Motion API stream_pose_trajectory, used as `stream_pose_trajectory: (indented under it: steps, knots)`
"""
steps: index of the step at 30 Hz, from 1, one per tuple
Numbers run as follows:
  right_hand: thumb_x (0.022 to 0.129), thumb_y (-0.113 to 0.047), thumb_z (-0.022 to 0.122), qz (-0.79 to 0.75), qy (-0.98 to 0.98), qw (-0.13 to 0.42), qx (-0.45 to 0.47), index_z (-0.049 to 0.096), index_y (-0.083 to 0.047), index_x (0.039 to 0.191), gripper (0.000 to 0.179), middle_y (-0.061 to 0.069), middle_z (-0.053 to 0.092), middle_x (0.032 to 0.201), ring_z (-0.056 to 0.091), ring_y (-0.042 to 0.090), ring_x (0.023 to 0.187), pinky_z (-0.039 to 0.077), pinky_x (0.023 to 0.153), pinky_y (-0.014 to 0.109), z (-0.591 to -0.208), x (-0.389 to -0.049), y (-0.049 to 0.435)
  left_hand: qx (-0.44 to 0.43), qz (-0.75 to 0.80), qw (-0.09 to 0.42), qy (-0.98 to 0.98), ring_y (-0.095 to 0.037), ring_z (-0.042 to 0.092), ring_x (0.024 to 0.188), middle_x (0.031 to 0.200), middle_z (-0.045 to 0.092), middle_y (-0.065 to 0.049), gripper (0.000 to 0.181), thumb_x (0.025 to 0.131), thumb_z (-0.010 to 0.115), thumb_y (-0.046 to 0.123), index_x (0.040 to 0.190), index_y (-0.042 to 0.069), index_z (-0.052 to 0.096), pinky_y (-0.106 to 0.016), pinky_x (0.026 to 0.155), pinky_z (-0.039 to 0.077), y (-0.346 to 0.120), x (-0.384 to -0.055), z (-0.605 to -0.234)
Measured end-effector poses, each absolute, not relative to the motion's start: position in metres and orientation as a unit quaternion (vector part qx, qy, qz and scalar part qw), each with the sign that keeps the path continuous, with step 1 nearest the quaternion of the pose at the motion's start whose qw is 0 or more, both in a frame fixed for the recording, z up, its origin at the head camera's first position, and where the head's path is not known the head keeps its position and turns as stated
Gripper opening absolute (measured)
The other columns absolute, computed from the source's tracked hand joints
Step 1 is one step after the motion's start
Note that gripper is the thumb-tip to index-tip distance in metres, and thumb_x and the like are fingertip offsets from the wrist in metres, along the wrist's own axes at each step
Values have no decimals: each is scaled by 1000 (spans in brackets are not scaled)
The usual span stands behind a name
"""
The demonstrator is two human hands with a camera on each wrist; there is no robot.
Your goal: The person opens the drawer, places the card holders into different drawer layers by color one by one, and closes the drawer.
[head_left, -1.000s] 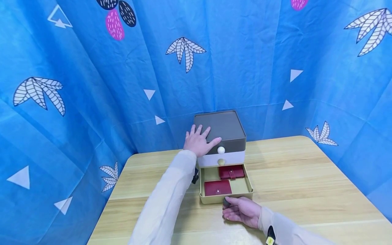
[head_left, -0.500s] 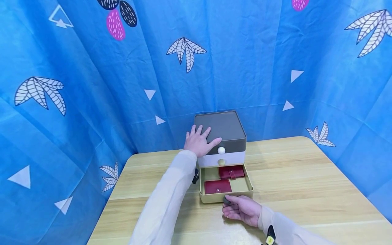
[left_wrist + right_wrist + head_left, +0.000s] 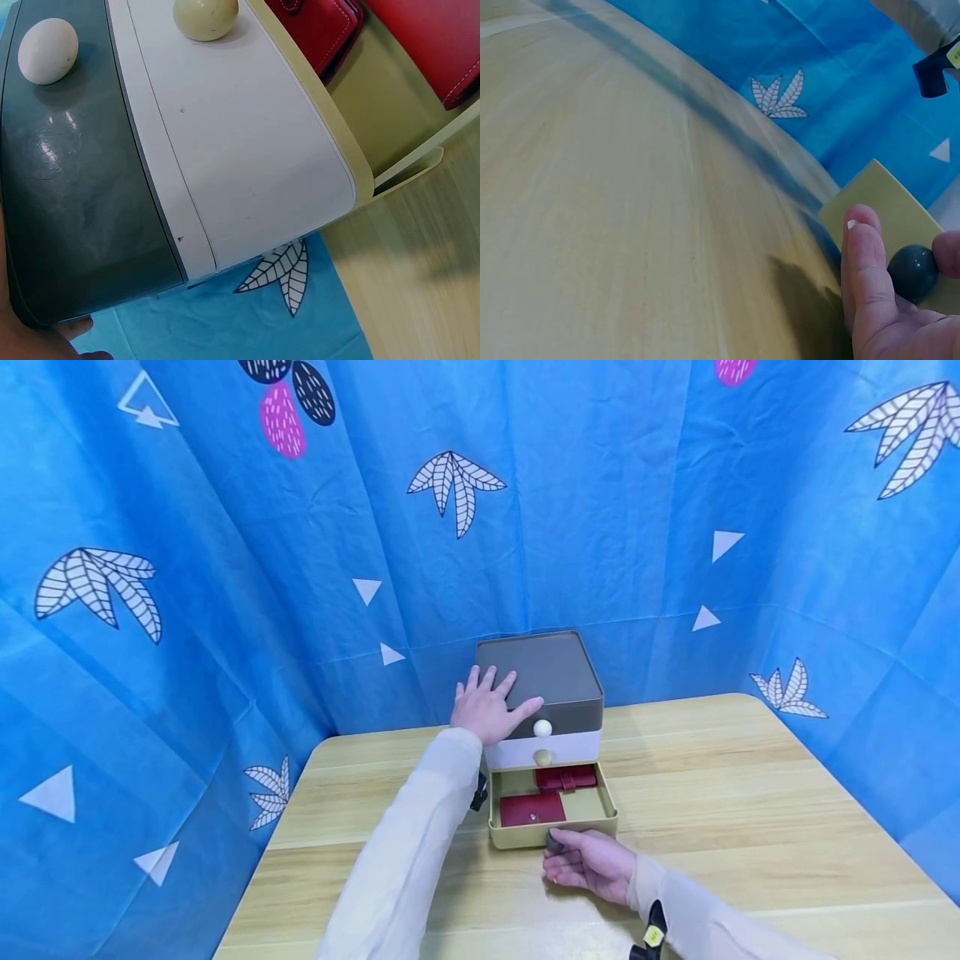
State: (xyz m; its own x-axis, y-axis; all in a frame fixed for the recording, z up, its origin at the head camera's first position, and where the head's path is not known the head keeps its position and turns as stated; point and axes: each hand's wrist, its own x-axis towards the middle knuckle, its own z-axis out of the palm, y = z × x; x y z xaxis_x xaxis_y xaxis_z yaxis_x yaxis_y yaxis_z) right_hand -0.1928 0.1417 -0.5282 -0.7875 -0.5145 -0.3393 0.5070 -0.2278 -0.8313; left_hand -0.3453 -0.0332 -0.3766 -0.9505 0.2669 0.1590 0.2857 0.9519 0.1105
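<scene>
A small chest of drawers (image 3: 542,667) has a dark grey top drawer, a white middle drawer (image 3: 240,135) and a beige bottom drawer (image 3: 521,837) that is pulled out. Two red wallets lie in it, one snap-closed wallet (image 3: 531,810) at the front left and a strapped wallet (image 3: 555,777) partly hidden further back. My left hand (image 3: 486,710) rests on the chest's top left edge with its fingers spread. At the beige drawer's front, my right hand (image 3: 594,864) pinches the dark round knob (image 3: 913,274) between thumb and curled fingers.
The chest stands on a wooden table (image 3: 720,793) at its back edge. A blue patterned curtain (image 3: 600,510) hangs behind and on both sides. A white knob (image 3: 542,728) and a beige knob (image 3: 543,758) stick out from the upper drawers.
The beige drawer has slid slightly inward with the wallets in it, and my right hand has moved along with it. My left hand has stayed in place.
</scene>
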Motion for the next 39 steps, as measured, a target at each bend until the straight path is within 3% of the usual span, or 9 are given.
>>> stream_pose_trajectory:
  steps: [39]
  knots:
    - [88,-34,53,-797,531,287,31,40,20,115,61,19,64,89,64,25,81,49,76,32,-534,-243,132,-146,-66,71,-985,-31,0,133,146,17,-4,92,65,9,86,140,35,22,-53,103,6,-35,-342,-374]
